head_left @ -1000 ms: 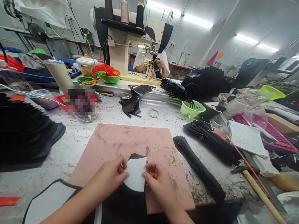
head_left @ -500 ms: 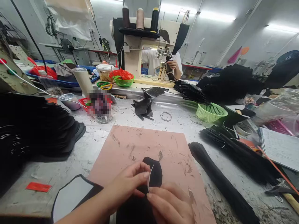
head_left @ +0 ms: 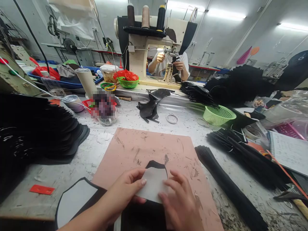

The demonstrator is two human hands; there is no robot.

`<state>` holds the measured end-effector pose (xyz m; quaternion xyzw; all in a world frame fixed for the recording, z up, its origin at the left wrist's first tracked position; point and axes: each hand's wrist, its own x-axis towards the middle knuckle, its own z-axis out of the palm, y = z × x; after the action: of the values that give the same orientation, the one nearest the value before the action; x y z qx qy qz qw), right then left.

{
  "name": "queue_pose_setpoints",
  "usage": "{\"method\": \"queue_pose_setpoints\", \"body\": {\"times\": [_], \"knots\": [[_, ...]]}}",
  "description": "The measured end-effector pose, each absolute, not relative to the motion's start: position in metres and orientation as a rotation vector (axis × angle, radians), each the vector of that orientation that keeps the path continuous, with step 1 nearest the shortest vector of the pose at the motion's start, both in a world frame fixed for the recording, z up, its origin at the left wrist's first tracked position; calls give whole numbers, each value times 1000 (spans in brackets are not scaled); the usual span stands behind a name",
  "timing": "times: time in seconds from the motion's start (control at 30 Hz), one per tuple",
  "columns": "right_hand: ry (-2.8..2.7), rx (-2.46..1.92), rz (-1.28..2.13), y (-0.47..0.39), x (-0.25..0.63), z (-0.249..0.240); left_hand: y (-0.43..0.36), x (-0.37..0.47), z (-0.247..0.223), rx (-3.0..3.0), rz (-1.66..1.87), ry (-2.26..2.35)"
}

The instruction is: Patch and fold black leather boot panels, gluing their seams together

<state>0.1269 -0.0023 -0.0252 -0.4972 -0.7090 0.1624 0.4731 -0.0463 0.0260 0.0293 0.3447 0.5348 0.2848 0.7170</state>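
Observation:
A pale grey-white backing piece (head_left: 154, 183) lies over a black cut piece (head_left: 155, 165), whose top edge shows beyond it. My left hand (head_left: 126, 189) pinches the backing piece's left edge between thumb and fingers. On the other side my right hand (head_left: 181, 199) is open, fingers apart and slightly blurred, with fingertips at the piece's right edge. Both lie over a scuffed pink mat (head_left: 134, 144). More black material (head_left: 144, 216) extends below the backing piece. Beside my left forearm rests another black piece with a white panel (head_left: 77, 200).
Stacks of black pieces stand at left (head_left: 43, 134) and right (head_left: 245, 157), with a black strip bundle (head_left: 228, 183) beside the mat. A red tag (head_left: 42, 189), a green basket (head_left: 218, 115) and a metal ring (head_left: 172, 119) lie around. Behind, a person works at a sewing machine (head_left: 137, 57).
The backing piece, seen nearly edge-on before, now lies with its pale face up over the black piece. My right hand's fingers have opened. The person behind has raised a hand.

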Motion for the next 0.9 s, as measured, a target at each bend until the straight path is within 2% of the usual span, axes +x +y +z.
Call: {"method": "queue_pose_setpoints", "body": {"times": [0.1,0.2,0.4,0.9], "knots": [[-1518,-1333,1029,-2,130,-34,29,-49,20,863,558,1238],[-1305,-1384,1298,1,128,-33,31,-54,12,1098,456,1391],[-1434,-1476,1159,16,125,-15,38,-61,13,1689,286,1602],[-1555,-1531,960,31,129,-20,58,-52,-1,1825,261,1794]]}}
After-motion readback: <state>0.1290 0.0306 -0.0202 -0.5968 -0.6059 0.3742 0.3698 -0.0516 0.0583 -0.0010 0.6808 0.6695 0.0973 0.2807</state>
